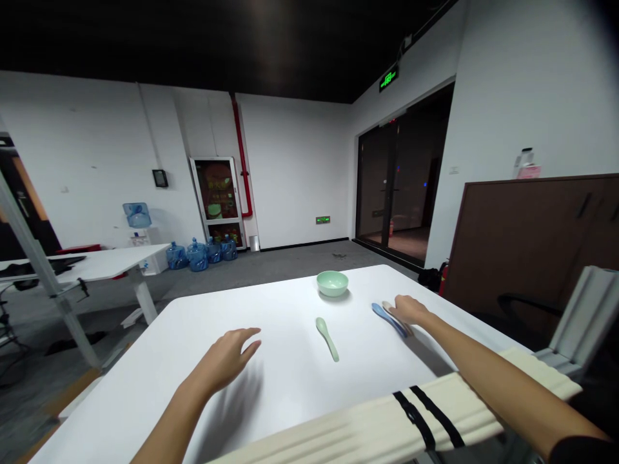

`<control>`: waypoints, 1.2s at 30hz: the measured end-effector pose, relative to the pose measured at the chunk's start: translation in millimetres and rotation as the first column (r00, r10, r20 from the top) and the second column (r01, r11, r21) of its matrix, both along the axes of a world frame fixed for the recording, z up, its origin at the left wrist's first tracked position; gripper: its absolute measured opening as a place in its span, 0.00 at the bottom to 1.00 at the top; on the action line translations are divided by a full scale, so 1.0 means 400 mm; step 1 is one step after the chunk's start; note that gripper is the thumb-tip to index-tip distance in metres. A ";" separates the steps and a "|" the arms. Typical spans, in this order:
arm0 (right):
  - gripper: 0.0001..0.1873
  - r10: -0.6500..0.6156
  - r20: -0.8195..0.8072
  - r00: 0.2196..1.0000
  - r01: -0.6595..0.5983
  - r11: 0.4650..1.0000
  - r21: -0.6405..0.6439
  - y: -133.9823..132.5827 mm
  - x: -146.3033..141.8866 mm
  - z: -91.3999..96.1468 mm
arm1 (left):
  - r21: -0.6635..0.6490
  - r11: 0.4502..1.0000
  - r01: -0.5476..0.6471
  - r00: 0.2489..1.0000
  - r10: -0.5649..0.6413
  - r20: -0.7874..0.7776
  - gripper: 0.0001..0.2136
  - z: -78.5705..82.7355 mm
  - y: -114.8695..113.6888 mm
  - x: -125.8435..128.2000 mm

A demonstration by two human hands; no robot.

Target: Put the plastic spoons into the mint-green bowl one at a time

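Observation:
A pale green spoon [327,338] lies on the white table between my hands, its bowl pointing away from me. Beyond it stands a light green bowl [332,284], upright. My left hand [231,356] hovers over the table to the left of the green spoon, thumb and fingers apart, holding nothing. On the right, a blue spoon [388,319] lies beside a beige spoon [387,305]. My right hand [409,310] is at the beige spoon, fingers closed together on its middle; the hand covers part of it, and the handle end looks blurred.
Along the near edge of the white table [285,380] runs a cream padded bar [358,425] with black straps. A grey metal frame piece [580,316] stands at right, before a brown cabinet [527,238]. Several blue water bottles [197,255] stand on the floor behind.

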State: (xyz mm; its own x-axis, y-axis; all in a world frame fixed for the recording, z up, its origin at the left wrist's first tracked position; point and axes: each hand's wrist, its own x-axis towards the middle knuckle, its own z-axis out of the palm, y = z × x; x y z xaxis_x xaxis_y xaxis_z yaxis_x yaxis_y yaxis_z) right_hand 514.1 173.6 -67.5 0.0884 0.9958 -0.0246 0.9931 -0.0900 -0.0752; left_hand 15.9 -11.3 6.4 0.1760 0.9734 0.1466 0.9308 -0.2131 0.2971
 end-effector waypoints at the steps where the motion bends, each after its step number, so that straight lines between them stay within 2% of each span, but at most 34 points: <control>1: 0.19 0.015 -0.006 1.000 -0.015 1.000 0.000 -0.001 -0.010 -0.002 | -0.001 1.000 0.000 1.000 0.000 0.001 0.26 0.001 -0.001 0.001; 6: 0.16 0.119 0.020 0.993 -0.118 0.992 -0.054 -0.004 -0.039 -0.027 | 0.004 1.000 -0.005 1.000 0.005 -0.002 0.26 0.004 0.000 0.003; 10: 0.15 0.120 0.004 0.993 -0.120 0.991 -0.066 0.001 -0.040 -0.037 | 0.008 1.000 0.011 1.000 -0.011 0.000 0.26 -0.003 0.005 0.001; 15: 0.12 0.093 -0.131 0.987 -0.101 0.993 -0.055 -0.002 -0.077 -0.020 | 0.009 1.000 0.016 1.000 -0.016 0.017 0.26 -0.006 0.005 -0.002; 18: 0.13 0.148 -0.230 0.962 -0.174 0.980 -0.094 -0.017 -0.124 -0.008 | 0.007 1.000 0.008 1.000 -0.008 0.024 0.26 -0.003 0.004 -0.002; 22: 0.16 0.228 -0.211 0.951 -0.249 0.965 -0.078 -0.042 -0.177 -0.005 | 0.008 1.000 0.000 1.000 0.000 0.025 0.26 -0.001 0.002 -0.002; 36: 0.11 0.201 -0.206 0.958 -0.225 0.969 -0.099 -0.065 -0.198 -0.012 | -0.002 1.000 0.003 1.000 -0.003 0.004 0.26 -0.001 0.002 -0.001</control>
